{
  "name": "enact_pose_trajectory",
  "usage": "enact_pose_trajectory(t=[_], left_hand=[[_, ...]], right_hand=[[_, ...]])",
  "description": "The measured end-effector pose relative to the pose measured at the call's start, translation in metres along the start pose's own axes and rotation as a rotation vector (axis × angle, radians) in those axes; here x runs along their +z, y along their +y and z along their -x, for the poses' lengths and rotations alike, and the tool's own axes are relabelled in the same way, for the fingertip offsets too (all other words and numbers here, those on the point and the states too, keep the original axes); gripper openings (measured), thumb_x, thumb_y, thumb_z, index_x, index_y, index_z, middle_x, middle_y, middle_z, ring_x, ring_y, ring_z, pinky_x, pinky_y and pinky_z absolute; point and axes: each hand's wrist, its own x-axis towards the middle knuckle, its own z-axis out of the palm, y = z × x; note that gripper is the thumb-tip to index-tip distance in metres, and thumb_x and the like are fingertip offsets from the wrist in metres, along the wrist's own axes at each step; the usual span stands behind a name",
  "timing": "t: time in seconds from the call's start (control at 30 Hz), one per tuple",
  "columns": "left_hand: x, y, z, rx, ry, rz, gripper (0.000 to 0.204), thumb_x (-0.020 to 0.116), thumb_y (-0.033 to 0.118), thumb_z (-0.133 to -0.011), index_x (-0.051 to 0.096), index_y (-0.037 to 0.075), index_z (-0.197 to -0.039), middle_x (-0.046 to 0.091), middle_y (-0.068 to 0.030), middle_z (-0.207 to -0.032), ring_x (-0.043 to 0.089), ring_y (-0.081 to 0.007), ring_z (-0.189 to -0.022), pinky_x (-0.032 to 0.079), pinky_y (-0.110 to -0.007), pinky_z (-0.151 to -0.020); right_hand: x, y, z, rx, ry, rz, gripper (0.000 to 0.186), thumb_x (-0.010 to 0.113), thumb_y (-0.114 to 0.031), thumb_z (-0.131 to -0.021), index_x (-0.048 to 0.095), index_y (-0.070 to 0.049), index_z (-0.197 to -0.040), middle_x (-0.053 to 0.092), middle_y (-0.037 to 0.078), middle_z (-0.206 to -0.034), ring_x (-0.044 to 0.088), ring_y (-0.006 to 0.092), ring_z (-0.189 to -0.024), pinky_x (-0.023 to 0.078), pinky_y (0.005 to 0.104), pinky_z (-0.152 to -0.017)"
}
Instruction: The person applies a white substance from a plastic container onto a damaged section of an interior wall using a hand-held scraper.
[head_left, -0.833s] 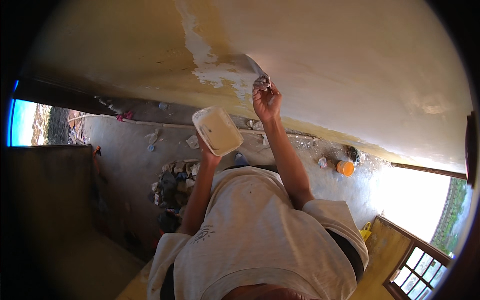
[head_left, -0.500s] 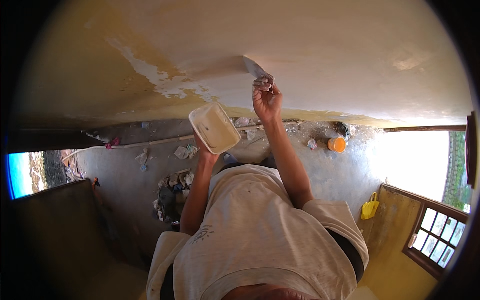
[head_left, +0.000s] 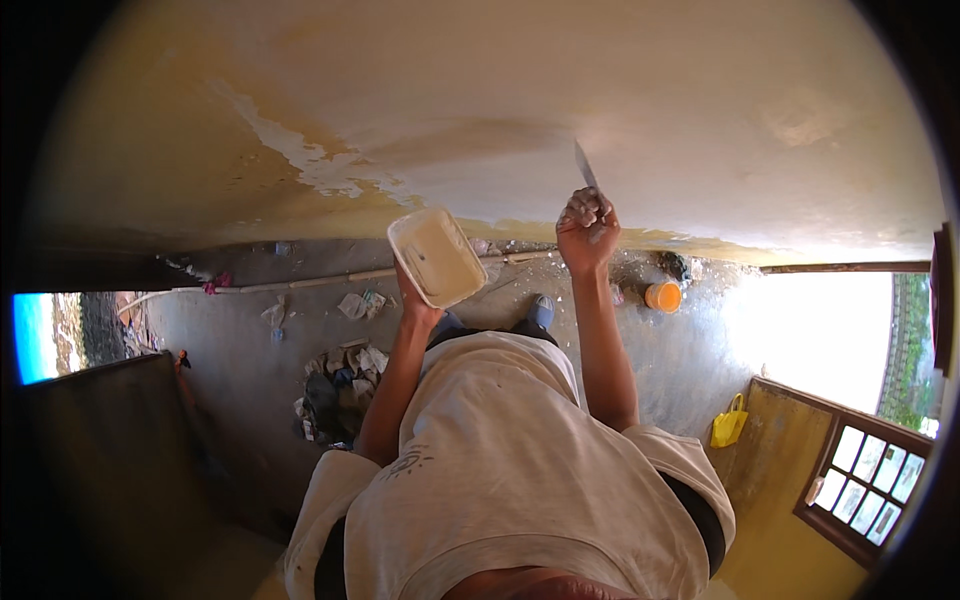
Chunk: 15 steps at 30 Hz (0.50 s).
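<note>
My right hand (head_left: 588, 228), smeared with pale paste, is closed round the handle of a putty knife (head_left: 585, 166). The blade points up at the wall (head_left: 640, 110); whether its edge touches the surface I cannot tell. A damp-looking darker streak lies on the wall to the left of the blade. To the left, my left hand (head_left: 414, 305) grips a shallow, cream-coloured rectangular tub (head_left: 437, 258) from its left side and below. Pale residue coats the inside of the tub, and it is tilted so the opening shows. Most of the left fingers are hidden behind it.
A long pole (head_left: 330, 280) lies along the foot of the wall. An orange bucket (head_left: 663, 296) stands on the floor to the right. Rubble and scraps (head_left: 340, 390) are heaped at left. A yellow bag (head_left: 729, 423) is by the window (head_left: 868, 480). Peeling paint (head_left: 310, 160) marks the wall.
My right hand has moved right with the putty knife, whose blade is now seen nearly edge-on. The tub in my left hand has shifted only slightly right.
</note>
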Motion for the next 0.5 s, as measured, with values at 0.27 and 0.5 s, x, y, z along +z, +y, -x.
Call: enact_pose_trajectory(t=[0.27, 0.5], left_hand=[[-0.031, 0.06, 0.036, 0.185, 0.081, 0.017, 0.056, 0.042, 0.056, -0.097, 0.048, 0.016, -0.135, 0.059, -0.0027, -0.127, 0.061, -0.023, -0.111, 0.053, -0.041, -0.092], [-0.063, 0.101, 0.065, 0.282, 0.078, 0.084, 0.06, 0.042, 0.058, -0.096, 0.043, 0.018, -0.141, 0.054, -0.0033, -0.134, 0.055, -0.0256, -0.121, 0.048, -0.047, -0.099]], right_hand=[[-0.011, 0.175, -0.013, 0.487, 0.18, 0.131, 0.019, 0.046, -0.016, -0.095, 0.056, -0.001, -0.09, 0.053, 0.006, -0.076, 0.048, 0.0157, -0.069, 0.043, 0.0262, -0.061], [-0.01, 0.246, -0.057, 0.53, 0.061, 0.032, 0.022, 0.044, -0.019, -0.096, 0.058, -0.002, -0.097, 0.058, 0.005, -0.079, 0.051, 0.0162, -0.069, 0.045, 0.0292, -0.064]])
